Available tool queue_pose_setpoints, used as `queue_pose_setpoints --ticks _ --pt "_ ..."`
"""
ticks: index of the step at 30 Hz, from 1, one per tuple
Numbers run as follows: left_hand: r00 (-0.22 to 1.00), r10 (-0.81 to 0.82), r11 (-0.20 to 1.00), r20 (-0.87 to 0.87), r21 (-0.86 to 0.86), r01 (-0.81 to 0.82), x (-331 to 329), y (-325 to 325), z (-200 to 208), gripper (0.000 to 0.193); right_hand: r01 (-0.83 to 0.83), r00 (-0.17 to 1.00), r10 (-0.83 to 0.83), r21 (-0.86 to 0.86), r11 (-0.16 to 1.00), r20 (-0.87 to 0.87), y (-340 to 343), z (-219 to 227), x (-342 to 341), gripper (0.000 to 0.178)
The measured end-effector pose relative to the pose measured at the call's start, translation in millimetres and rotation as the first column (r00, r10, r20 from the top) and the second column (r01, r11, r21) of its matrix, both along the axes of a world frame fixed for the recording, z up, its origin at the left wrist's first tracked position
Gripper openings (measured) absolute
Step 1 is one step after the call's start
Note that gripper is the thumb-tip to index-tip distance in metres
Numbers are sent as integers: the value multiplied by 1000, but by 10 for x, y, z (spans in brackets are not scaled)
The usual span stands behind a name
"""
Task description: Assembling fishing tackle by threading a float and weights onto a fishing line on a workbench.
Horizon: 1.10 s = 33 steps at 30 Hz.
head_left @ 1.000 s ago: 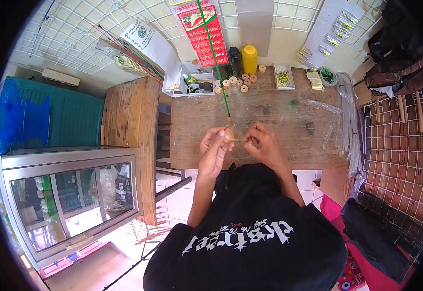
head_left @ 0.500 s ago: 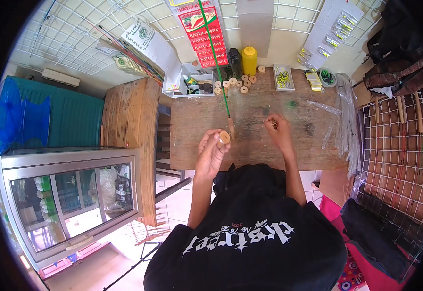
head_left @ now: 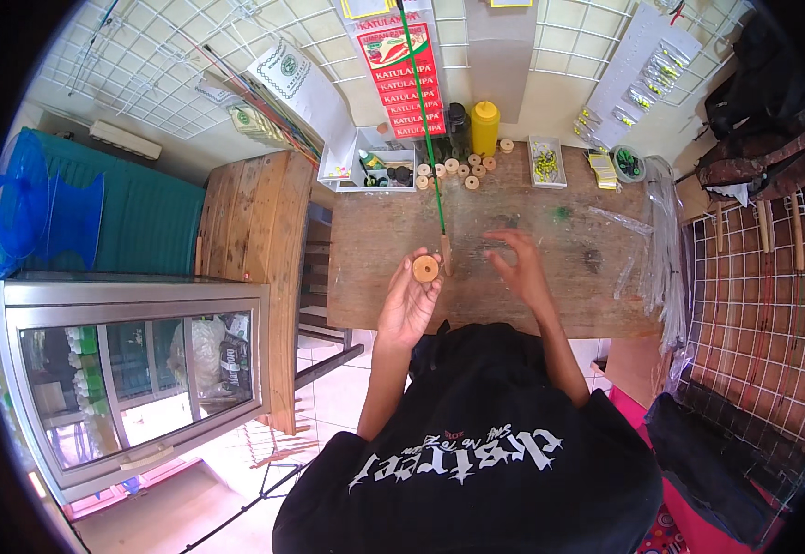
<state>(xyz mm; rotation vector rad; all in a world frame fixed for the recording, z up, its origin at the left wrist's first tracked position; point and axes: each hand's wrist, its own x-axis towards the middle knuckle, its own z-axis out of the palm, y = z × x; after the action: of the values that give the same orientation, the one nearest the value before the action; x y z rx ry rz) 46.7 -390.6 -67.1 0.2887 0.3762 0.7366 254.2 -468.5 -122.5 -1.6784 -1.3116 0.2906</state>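
Left of the rod handle [head_left: 447, 249], the round wooden piece [head_left: 420, 269] held by the left hand [head_left: 408, 311] should be gripped steadily, while right of the handle the right hand [head_left: 520, 262] is spread.

The left hand [head_left: 409, 309] holds a round wooden spool [head_left: 420, 268], center hole visible. The right hand [head_left: 519, 270], fingers parted, is over the desk [head_left: 578, 291]. The brown handle [head_left: 447, 247] of a green rod [head_left: 435, 175] is located between the hands.

Apparent tackle shop/workshop: handled rods [head_left: 798, 226] are hanging on wire grid [head_left: 739, 305], red packets [head_left: 395, 81] are hanging behind, wooden discs [head_left: 472, 183] are lying on workbench [head_left: 596, 286].
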Motion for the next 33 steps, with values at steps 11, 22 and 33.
queue_pose_setpoints --ticks 11,22,33 --pt "965 80 991 -251 122 -50 128 -20 -22 31 -293 574 253 93 951 -778 82 546 -399 22" --pt "894 111 944 -434 327 42 89 -54 40 26 -156 532 150 78 985 -833 72 450 -453 20" --pt "869 148 917 -471 394 57 26 -19 13 16 -179 579 94 -14 984 -810 12 405 -356 23"
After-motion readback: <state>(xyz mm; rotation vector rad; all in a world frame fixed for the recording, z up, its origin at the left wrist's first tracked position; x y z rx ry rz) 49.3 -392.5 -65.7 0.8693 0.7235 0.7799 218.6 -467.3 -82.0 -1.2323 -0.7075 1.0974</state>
